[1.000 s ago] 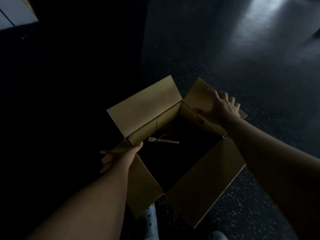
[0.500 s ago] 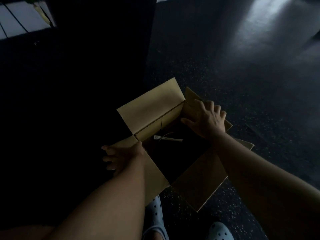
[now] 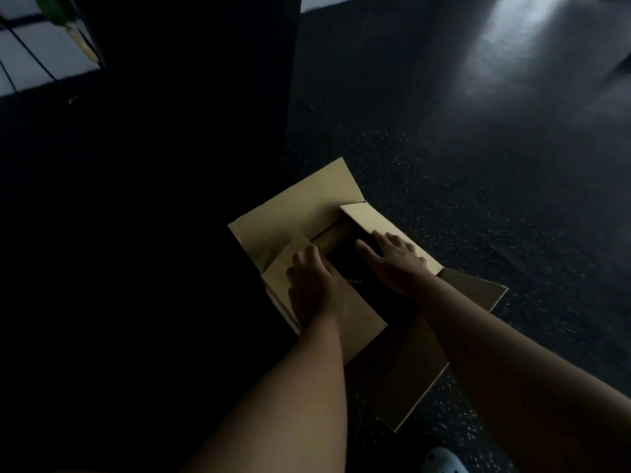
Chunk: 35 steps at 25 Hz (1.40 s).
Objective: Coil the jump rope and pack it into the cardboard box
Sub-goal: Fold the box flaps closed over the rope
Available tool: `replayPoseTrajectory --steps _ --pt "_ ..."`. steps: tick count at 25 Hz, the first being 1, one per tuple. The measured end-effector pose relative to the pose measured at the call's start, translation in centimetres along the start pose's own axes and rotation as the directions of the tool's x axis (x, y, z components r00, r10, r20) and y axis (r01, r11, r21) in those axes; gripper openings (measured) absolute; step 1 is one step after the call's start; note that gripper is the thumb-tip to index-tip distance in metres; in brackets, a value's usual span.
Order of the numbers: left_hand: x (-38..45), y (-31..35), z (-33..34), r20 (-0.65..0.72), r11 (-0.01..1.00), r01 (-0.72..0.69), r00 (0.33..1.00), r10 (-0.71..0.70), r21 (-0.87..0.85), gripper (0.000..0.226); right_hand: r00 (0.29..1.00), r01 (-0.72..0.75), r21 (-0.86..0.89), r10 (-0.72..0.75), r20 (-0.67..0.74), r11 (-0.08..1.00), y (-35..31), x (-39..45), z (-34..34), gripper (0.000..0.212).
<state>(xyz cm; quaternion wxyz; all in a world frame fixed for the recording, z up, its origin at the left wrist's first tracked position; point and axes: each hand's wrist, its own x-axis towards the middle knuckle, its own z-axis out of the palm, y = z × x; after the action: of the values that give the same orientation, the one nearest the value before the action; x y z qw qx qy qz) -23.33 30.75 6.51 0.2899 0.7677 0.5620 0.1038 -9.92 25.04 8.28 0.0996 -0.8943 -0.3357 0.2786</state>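
Dim view from above of a cardboard box (image 3: 307, 213) on a dark speckled floor (image 3: 444, 165).

Left hand (image 3: 312, 285): palm down, fingers straight and slightly spread, pressed flat on the left side flap (image 3: 355, 315), which is folded inward over the opening.

Right hand (image 3: 396, 261): palm down, fingers straight and spread, thumb stretched toward the dark gap, laid on the right side flap (image 3: 372, 220), likewise folded inward. Nothing pinched or gripped by either hand.

Far flap (image 3: 300, 209): raised, tilted away from the opening. Near flap (image 3: 403, 373): folded outward toward the viewer, lying low against the floor, partly crossed by both forearms.

Between the two inward flaps, a narrow strip of dark interior (image 3: 345, 257) left exposed. Jump rope: inside the box, almost wholly hidden; only a small pale sliver (image 3: 355, 280) seen at the edge of the left flap, too small and dark to identify with certainty. Coiled or loose: cannot tell.

At the lower edge, the toe of a pale perforated clog (image 3: 444, 460). At upper left, a dark upright panel (image 3: 191, 97) and a pale wall strip with a green leaf (image 3: 54, 8).
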Motion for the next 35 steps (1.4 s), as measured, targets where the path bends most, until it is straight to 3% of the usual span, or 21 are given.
replayPoseTrajectory --steps 3,7,14,20,30,35 --pt "1.3 -1.2 2.5 0.183 0.982 -0.097 0.981 0.067 0.161 0.066 0.991 0.045 -0.066 -0.037 0.129 0.997 1.4 1.3 2.6 0.075" --pt "2.2 -3.3 5.3 0.293 0.938 -0.179 0.952 0.088 0.298 0.078 0.99 0.13 -0.252 -0.113 0.079 0.959 2.9 2.2 6.3 0.091" --pt "2.2 -3.7 6.2 0.284 0.911 -0.191 0.955 0.085 0.366 0.074 0.99 0.125 -0.291 -0.1 0.102 0.948 3.2 2.5 7.2 0.088" --pt "3.2 -2.9 3.7 0.262 0.907 -0.251 0.951 0.165 0.339 0.081 0.99 0.138 -0.268 -0.122 0.076 0.954 2.3 1.8 5.1 0.087" --pt "4.6 -1.1 -0.8 0.121 0.869 -0.252 0.968 0.221 0.426 0.101 0.992 0.122 -0.267 -0.125 0.004 0.956 0.5 -1.4 1.3 0.086" --pt "7.9 -0.3 -3.9 0.062 0.844 -0.26 0.963 0.262 0.469 0.105 0.994 0.088 -0.348 -0.106 -0.034 0.933 1.3 -4.7 -0.5 0.084"
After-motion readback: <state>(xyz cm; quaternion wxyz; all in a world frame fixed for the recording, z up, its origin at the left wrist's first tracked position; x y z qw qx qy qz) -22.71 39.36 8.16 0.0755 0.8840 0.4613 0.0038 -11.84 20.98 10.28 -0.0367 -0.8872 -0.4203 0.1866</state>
